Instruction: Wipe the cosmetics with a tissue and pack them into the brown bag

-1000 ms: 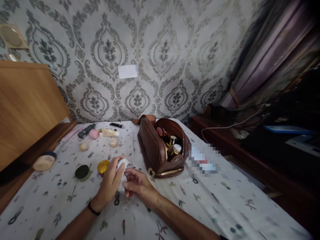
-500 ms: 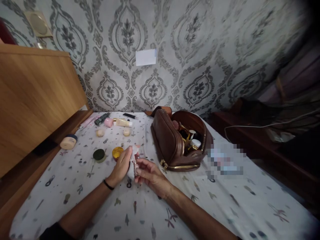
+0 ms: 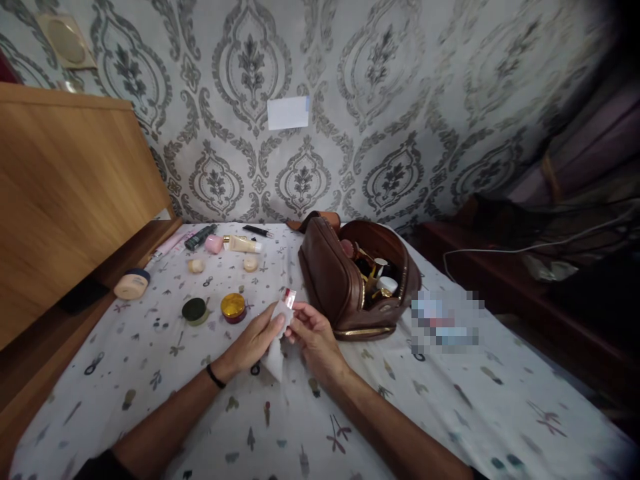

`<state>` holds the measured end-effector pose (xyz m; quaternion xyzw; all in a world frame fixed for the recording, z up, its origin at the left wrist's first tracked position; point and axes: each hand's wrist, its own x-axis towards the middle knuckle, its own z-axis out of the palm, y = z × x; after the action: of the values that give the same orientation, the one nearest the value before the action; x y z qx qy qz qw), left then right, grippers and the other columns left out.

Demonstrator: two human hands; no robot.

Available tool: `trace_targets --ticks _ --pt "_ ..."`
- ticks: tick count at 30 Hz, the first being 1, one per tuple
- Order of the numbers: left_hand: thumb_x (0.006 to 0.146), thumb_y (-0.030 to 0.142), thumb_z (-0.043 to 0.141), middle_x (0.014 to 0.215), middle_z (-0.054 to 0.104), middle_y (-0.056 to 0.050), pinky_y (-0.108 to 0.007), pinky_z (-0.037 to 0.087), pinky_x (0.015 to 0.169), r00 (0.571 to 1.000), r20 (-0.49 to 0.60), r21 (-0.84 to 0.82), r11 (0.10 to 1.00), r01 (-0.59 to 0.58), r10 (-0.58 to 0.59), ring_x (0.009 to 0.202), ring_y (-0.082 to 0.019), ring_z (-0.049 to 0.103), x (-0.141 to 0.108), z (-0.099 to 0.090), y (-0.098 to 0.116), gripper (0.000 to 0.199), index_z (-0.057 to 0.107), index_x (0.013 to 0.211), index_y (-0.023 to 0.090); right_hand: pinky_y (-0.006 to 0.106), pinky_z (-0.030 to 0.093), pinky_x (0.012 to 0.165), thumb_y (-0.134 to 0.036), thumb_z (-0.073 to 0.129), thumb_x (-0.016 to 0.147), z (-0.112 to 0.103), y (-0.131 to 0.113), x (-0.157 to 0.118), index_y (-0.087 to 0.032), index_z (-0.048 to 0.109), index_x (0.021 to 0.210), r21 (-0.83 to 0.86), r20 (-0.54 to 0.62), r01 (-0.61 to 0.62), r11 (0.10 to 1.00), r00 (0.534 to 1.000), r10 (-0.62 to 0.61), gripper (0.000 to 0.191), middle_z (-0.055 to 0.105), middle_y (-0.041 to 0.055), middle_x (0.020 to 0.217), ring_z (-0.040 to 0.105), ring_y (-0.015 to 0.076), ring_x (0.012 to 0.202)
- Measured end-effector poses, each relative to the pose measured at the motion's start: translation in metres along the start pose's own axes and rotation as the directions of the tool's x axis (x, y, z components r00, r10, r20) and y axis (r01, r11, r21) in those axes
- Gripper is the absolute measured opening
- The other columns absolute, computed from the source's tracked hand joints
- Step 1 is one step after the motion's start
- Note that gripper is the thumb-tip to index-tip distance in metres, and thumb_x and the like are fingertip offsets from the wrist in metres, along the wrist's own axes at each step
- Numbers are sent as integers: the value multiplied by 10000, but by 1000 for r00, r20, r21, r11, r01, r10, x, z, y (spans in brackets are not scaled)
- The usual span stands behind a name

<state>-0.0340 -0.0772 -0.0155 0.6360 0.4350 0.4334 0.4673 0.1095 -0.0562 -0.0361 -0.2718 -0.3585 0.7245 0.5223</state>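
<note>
L hand: (image 3: 253, 343) fingers closed on white tissue (image 3: 273, 363) (or thin cloth, can't tell), thumb on top; blk band (image 3: 216, 377) on wrist.
R hand: (image 3: 320, 343) fingers bent, tips at R side of tissue; can't tell if they grip or just touch.
Small item: (image 3: 289, 298) red + clear/whitish end sticks up out of tissue, btwn the hands; rest hidden. Held above mid table (image 3: 215, 427), L of bag.
Bag: (image 3: 327, 287) brn leather, unzipped, toward far edge, R of ctr; bottles/jars etc. inside.
Nearest jars: gold-lid jar (image 3: 233, 306) just L of L hand; dk-lid jar (image 3: 195, 311) beside it, apart.
L edge: navy-lid jar (image 3: 133, 285), tilted.
Far L corner: dk grn tube (image 3: 201, 237), pink pot (image 3: 214, 244), beige tube (image 3: 243, 245) close together; blk pen-like item (image 3: 256, 231) nr far edge; 2 small pale pots (image 3: 251, 264) in front.
R edge: pixelated item (image 3: 445, 322), R of bag, can't ID.
</note>
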Motion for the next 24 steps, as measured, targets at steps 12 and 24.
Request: trace_targets --ticks 12,24 --pt "885 473 573 863 601 -16 -255 435 689 989 114 53 995 86 -92 756 -145 523 2 -15 4 411 590 1129 143 193 338 439 -471 832 680 0 -14 -1 -241 689 1050 -78 -91 39 996 995 -46 458 638 -36 768 469 58 493" --pt "777 418 700 856 605 -5 -222 422 645 997 -39 -46 997 61 -63 739 -135 512 2 -13 6 403 596 1066 158 196 327 459 -507 842 645 0 -17 0 -198 645 858 -133 -107 38 990 993 -53 424 625 -42 691 482 67 510"
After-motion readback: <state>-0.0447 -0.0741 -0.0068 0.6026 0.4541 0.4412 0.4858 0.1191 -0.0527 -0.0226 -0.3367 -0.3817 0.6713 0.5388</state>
